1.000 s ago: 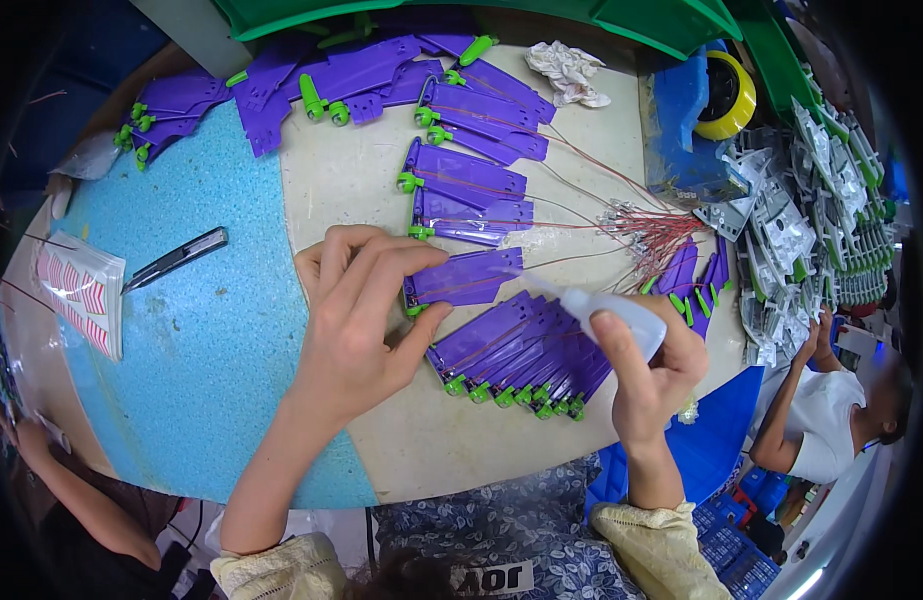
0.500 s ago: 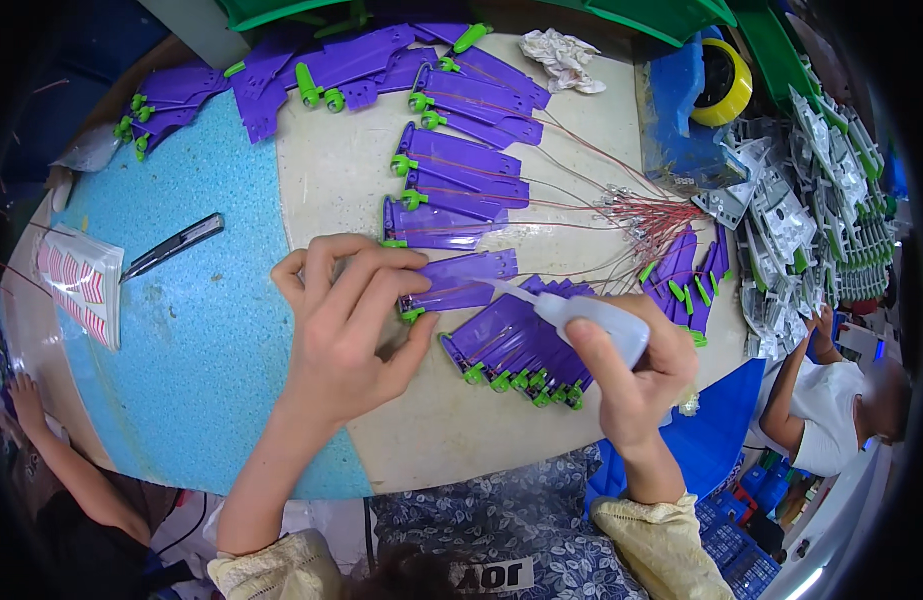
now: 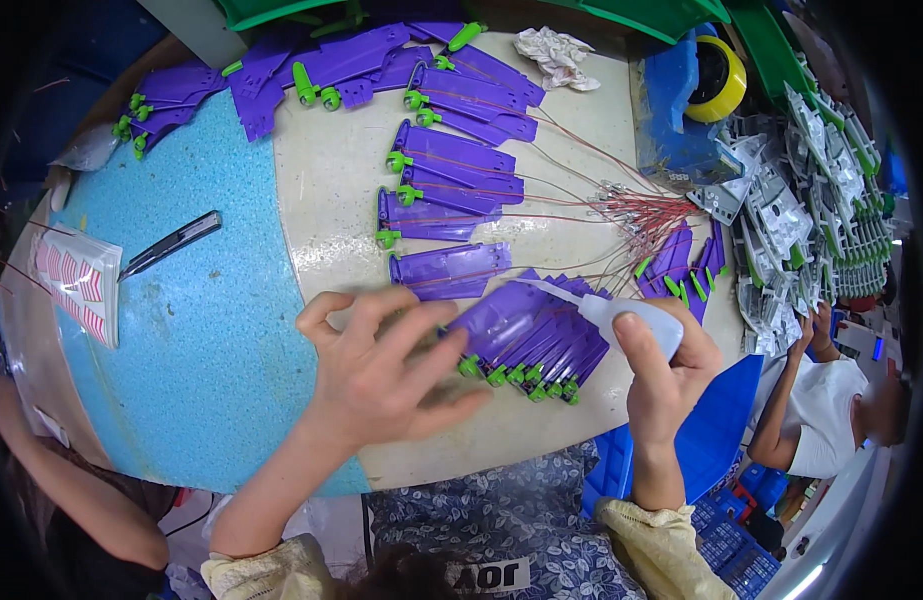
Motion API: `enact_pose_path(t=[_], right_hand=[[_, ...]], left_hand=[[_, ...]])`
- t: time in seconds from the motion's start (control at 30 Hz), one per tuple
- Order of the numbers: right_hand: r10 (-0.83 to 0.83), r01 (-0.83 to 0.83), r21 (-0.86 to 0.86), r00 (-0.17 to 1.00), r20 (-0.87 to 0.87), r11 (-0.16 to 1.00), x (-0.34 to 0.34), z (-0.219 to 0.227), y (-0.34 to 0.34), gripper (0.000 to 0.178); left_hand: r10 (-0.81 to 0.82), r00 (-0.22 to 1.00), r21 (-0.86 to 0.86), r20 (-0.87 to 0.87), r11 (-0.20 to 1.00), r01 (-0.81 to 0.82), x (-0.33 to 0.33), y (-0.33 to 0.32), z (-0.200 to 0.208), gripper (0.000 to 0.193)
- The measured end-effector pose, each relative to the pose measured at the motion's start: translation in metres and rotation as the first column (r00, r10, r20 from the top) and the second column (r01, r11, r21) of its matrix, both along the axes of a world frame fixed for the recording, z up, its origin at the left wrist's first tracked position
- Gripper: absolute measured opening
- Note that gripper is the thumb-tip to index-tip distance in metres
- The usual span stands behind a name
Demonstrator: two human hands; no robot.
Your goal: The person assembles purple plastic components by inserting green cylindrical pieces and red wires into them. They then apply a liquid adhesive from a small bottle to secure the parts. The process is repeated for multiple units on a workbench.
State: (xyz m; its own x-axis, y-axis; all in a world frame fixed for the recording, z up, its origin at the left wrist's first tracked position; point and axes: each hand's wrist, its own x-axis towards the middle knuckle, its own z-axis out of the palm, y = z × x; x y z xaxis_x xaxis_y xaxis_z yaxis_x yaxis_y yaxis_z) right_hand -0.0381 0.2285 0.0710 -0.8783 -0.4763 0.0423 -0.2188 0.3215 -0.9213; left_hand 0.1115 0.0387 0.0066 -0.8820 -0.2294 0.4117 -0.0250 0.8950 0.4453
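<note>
My right hand (image 3: 673,380) grips a white squeeze bottle (image 3: 636,325) with a long thin nozzle. Its tip points left, over the upper part of a fanned stack of purple plastic panels (image 3: 511,318) with green ends. My left hand (image 3: 386,375), blurred, has its fingers spread at the left edge of that stack; whether a fingertip touches a panel I cannot tell. Just above the hand lies a single purple panel (image 3: 451,268). More panels (image 3: 461,158) line up beyond it, their thin red wires (image 3: 636,208) running to a tangle at the right.
A box cutter (image 3: 171,245) and a packet of red-and-white stickers (image 3: 79,278) lie on the blue mat (image 3: 211,370). At the right are a tape roll (image 3: 719,80) on a blue holder and piled grey parts (image 3: 781,220). Crumpled tissue (image 3: 556,57) sits at the back. Other people work on both sides.
My left hand has let go of the single panel and come right and nearer, to the stack. The bottle has shifted right and slightly nearer. A neighbour's arm at the left has moved.
</note>
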Motion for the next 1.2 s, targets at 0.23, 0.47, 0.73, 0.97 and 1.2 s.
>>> enact_pose_path(t=[0.23, 0.47, 0.73, 0.97, 1.2], right_hand=[[0.129, -0.111, 0.131, 0.982, -0.137, 0.985, 0.002, -0.006, -0.018, 0.016], [0.177, -0.157, 0.176, 0.979, -0.105, 0.972, 0.005, 0.005, -0.015, 0.017], [-0.001, 0.001, -0.041, 1.000, -0.001, 0.999, -0.004, 0.007, 0.011, 0.014], [0.191, -0.157, 0.157, 0.954, -0.231, 0.975, 0.000, -0.005, -0.013, 0.016], [0.166, -0.146, 0.208, 0.983, -0.083, 0.967, 0.001, 0.009, -0.004, 0.018]], left_hand=[[0.091, 0.996, 0.104, 0.013, 0.990, -0.092, -0.013, -0.010, 0.001, 0.029], [0.102, 0.995, 0.147, 0.022, 0.984, -0.104, -0.013, -0.012, -0.002, 0.030], [0.101, 0.995, -0.030, 0.007, 0.995, -0.100, -0.005, 0.022, -0.006, 0.031], [0.115, 0.993, 0.109, -0.006, 0.987, -0.114, -0.015, 0.004, 0.001, 0.025], [0.123, 0.992, 0.152, -0.004, 0.981, -0.121, -0.015, 0.003, 0.000, 0.028]])
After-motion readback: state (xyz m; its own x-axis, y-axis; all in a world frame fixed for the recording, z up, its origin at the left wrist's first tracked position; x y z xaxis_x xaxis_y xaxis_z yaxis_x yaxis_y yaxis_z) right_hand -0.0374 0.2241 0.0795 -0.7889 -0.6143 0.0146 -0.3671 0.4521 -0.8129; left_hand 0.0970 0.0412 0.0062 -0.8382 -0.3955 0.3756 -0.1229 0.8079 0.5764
